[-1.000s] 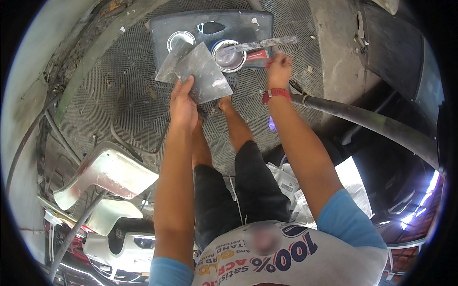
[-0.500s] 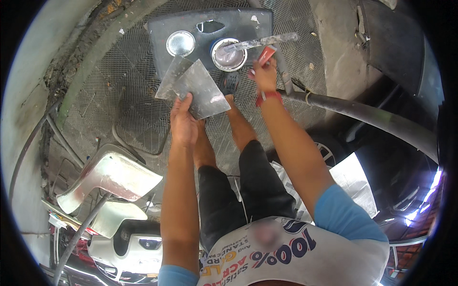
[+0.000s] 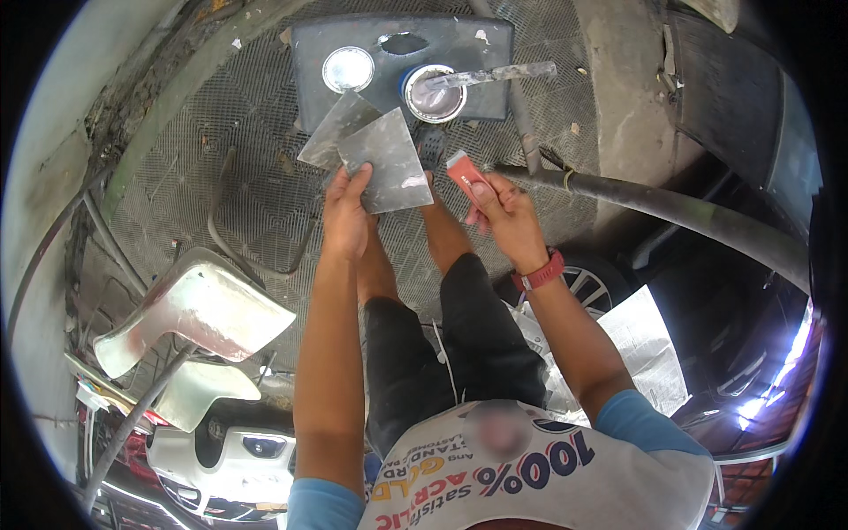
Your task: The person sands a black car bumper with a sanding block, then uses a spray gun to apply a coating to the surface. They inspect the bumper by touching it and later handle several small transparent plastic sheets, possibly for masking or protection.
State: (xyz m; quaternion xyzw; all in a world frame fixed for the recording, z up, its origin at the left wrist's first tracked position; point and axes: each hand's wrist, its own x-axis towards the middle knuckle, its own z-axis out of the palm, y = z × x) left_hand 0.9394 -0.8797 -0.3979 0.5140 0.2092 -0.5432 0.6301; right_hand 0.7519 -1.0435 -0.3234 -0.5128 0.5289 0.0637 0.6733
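Note:
My left hand (image 3: 346, 212) is closed on two thin, smeared square plates, thumb on top. The nearer plate (image 3: 389, 168) overlaps the farther plate (image 3: 340, 128), and they fan apart. In my right hand (image 3: 511, 216) is a small red tube (image 3: 468, 175) with a pale end, pinched between thumb and fingers and pointing up toward the left. Beyond the plates, an open can (image 3: 435, 104) of greyish paste stands on a dark stand. A smeared flat stick (image 3: 499, 75) lies across its rim, its end in the paste. Left of it lies a round metal lid (image 3: 348, 69).
The dark stand (image 3: 318, 40) has a hole in its top. A thick pipe (image 3: 671, 203) runs along the right. Pale curved panels (image 3: 203, 300) rest on a metal frame at the left. Newspaper (image 3: 640, 344) and a car wheel (image 3: 583, 283) are at the right.
My right hand has come back from beside the can toward me, and the red tube has turned to point up-left. My left hand still holds the plates, nearly in place.

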